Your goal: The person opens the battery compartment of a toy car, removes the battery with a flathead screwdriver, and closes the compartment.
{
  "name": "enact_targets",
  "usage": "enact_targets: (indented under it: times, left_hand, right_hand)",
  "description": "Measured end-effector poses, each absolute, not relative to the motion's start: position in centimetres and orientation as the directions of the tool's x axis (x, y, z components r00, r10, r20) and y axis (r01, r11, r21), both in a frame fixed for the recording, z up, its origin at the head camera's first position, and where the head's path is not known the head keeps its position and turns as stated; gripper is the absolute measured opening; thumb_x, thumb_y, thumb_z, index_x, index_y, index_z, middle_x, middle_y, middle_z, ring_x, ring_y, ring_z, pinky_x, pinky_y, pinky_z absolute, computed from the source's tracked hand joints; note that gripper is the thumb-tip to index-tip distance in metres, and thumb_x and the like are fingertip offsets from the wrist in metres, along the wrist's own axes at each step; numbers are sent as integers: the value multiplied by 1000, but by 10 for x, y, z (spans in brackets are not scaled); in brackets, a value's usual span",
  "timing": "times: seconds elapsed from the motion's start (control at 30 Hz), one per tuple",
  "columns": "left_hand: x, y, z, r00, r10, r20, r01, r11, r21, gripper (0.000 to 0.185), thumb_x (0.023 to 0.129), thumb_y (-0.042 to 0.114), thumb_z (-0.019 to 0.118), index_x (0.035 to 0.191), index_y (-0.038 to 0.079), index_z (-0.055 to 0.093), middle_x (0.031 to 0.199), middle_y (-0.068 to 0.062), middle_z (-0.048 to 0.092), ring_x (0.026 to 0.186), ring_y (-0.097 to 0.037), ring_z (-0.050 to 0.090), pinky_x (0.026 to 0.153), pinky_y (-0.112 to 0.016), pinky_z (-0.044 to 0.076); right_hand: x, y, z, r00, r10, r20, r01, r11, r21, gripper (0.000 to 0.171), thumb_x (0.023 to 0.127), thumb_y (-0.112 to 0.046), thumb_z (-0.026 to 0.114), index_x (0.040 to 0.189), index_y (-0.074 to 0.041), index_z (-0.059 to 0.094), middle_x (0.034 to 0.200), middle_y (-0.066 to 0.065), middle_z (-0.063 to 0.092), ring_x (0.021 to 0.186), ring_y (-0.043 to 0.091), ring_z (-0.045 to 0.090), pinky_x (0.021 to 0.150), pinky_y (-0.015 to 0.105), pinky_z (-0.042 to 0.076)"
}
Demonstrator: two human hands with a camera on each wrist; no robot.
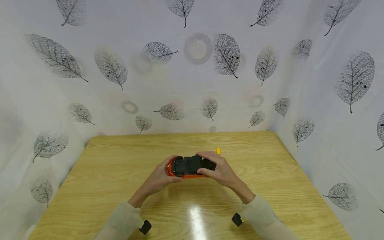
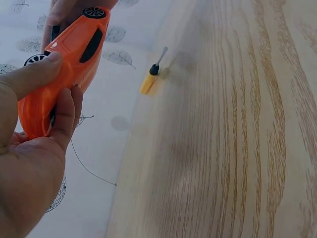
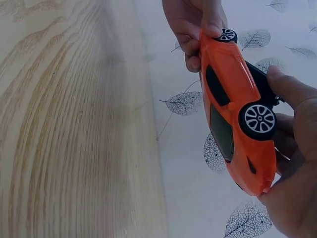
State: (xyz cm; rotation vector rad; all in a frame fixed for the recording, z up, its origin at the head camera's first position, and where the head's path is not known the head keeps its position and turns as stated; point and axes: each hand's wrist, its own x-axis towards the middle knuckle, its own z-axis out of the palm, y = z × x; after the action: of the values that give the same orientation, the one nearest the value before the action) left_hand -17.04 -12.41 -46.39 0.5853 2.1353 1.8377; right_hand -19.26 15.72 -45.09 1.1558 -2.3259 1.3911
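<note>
- Screwdriver point(image 2: 152, 72) with a yellow handle, black collar and metal shaft: it lies on the table point(image 1: 120, 183) beyond our right hand point(image 1: 222, 170), which stands in the way in the head view and leaves only some yellow handle showing.
- Pale wood grain runs under our grip and out to both sides of it; on the near side, between our forearms, we see a bright reflection point(image 1: 196, 221).
- White cloth point(image 1: 192, 83) printed with dark leaf skeletons rises beyond the grip and to either side, well apart from our hands.
- Light sleeves point(image 1: 123, 220) cover our arms behind the grip, with small black blocks point(image 1: 145, 227) at their inner sides.
- Between our hands is the toy car point(image 1: 180, 165), orange, held above the table with its black underside turned up towards our head.
- Our left hand point(image 1: 159, 176) grips one end, thumb on the near flank, fingers round the far one.
- Our right hand grips the other end, its thumb against a black panel point(image 3: 262, 82) that juts from the underside; whether that panel is loose, we cannot tell.
- Counted, we have one car, one screwdriver, one table, two hands, two sleeves and two black blocks.
- Two silver-spoked wheels point(image 3: 258, 121) show in each wrist view; our fingers cover parts of the car, so we cannot give a sure total.
</note>
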Motion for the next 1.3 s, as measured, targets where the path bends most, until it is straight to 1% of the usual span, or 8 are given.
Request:
enact_targets:
  times: [0.17, 0.43, 0.53, 0.67, 0.87, 1.1, 1.2, 1.3]
  left_hand:
    - [-169, -124, -465, -885, 461, 63, 127, 109, 986, 86, 91, 0, 78, 160, 1, 27, 152, -29, 41, 118, -35, 65, 88, -29, 59]
    - [-167, -125, -465, -888, 457, 51, 114, 112, 987, 87, 91, 0, 78, 160, 2, 26, 151, -28, 41, 117, -34, 65, 89, -29, 59]
    - [-167, -126, -466, -885, 463, 55, 117, 106, 987, 86, 91, -1, 78, 160, 2, 26, 151, -28, 42, 117, -34, 65, 89, -30, 59]
    - [-167, -128, -466, -883, 466, 56, 110, 89, 990, 86, 90, -2, 77, 160, 2, 26, 151, -27, 41, 118, -33, 64, 90, -30, 59]
    - [-166, -129, -466, -877, 477, 50, 71, 26, 997, 90, 90, -3, 78, 161, 4, 23, 154, -29, 38, 122, -34, 62, 90, -31, 59]
    - [-165, -130, -464, -883, 468, 39, 60, 28, 998, 90, 90, -4, 77, 161, 1, 22, 155, -29, 35, 125, -37, 60, 90, -31, 59]
    - [-164, -131, -464, -883, 469, 39, 62, 33, 998, 90, 90, -5, 77, 161, -1, 21, 155, -30, 34, 125, -37, 60, 90, -31, 59]
    - [-164, -132, -464, -883, 467, 36, 59, 35, 998, 90, 90, -6, 76, 160, -2, 21, 156, -31, 33, 126, -38, 59, 91, -32, 59]
  right_hand:
    - [-192, 155, -449, -682, -515, 520, -704, 272, -656, 60, 85, -7, 85, 140, 1, 62, 137, 11, 64, 127, 29, 57, 101, 50, 52]
    - [-190, 154, -447, -672, -517, 531, -711, 246, -659, 58, 85, -4, 84, 139, 1, 63, 135, 13, 65, 123, 30, 59, 98, 47, 55]
    - [-188, 155, -445, -691, -507, 515, -690, 249, -680, 58, 85, -5, 84, 139, 1, 63, 136, 13, 64, 125, 30, 58, 99, 46, 54]
    - [-185, 157, -442, -724, -486, 490, -655, 258, -710, 57, 87, -6, 83, 140, -1, 63, 137, 11, 64, 126, 28, 58, 99, 49, 54]
    - [-184, 161, -439, -723, -459, 517, -672, 294, -679, 57, 87, -5, 83, 140, -2, 63, 138, 14, 63, 127, 32, 58, 100, 57, 51]
    - [-183, 170, -434, -744, -415, 523, -655, 302, -693, 57, 87, -3, 82, 141, -3, 63, 138, 13, 63, 124, 32, 59, 102, 36, 52]
    - [-183, 175, -433, -730, -408, 549, -672, 279, -686, 59, 86, 3, 81, 141, 1, 61, 138, 15, 63, 120, 35, 59, 101, 27, 50]
    - [-183, 181, -433, -710, -391, 585, -696, 264, -668, 60, 83, 9, 80, 140, 5, 60, 138, 18, 62, 117, 31, 59, 99, 22, 48]
